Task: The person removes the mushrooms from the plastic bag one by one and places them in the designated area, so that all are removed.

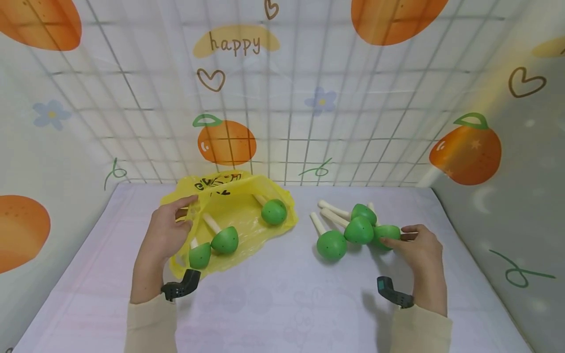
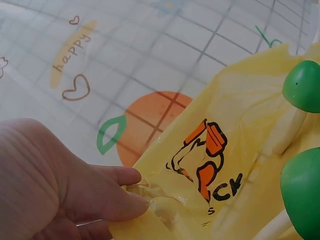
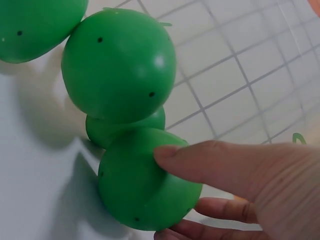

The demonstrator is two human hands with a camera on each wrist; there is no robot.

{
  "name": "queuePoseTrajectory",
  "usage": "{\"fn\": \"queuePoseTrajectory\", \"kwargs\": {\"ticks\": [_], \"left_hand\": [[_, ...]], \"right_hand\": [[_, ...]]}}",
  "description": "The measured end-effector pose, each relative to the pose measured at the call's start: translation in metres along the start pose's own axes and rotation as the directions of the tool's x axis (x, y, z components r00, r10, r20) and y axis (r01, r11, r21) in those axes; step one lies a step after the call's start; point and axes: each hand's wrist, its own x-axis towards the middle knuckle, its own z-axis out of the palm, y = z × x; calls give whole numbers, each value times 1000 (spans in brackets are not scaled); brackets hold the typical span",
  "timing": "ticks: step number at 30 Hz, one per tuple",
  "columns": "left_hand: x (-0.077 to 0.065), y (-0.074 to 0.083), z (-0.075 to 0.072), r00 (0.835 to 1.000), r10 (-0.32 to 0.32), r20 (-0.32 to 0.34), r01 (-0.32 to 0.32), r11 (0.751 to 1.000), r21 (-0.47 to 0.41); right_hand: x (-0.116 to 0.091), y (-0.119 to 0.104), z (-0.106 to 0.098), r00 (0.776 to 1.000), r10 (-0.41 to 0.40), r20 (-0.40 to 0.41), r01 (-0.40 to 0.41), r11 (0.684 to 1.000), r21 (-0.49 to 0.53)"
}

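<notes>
My left hand [image 1: 165,228] pinches the edge of a yellow plastic bag [image 1: 247,245] between thumb and fingers; the left wrist view shows the grip on its crumpled rim. Three toy mushrooms with green, black-dotted caps and pale stems lie at the bag: one mushroom [image 1: 274,212] at its right, another mushroom [image 1: 226,240] in the middle and a third mushroom [image 1: 200,256] near my left wrist. On the right, my right hand [image 1: 419,247] holds the cap of the rightmost mushroom [image 3: 145,185] between thumb and fingers. Its stem is mostly hidden behind the other mushrooms.
Beside the held mushroom, several more lie in a cluster, including a front mushroom [image 1: 331,245], a middle mushroom [image 1: 359,230] and a back mushroom [image 1: 364,213]. A pale cloth covers the table [image 1: 282,304]. Printed sheets with oranges and a grid [image 1: 309,147] stand behind and at both sides.
</notes>
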Motion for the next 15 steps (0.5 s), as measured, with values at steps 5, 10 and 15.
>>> {"fn": "queuePoseTrajectory", "kwargs": {"ticks": [5,10,15], "left_hand": [[2,0,0,1000,13,-2,-13,1000,10],[1,-2,1,1000,15,-4,-15,1000,16],[1,-4,2,1000,15,-5,-15,1000,8]], "right_hand": [[-3,-3,-5,999,3,-36,-3,1000,6],[-9,-10,-9,993,20,-114,-14,998,57],[-14,-21,-8,975,53,-213,-17,986,167]]}}
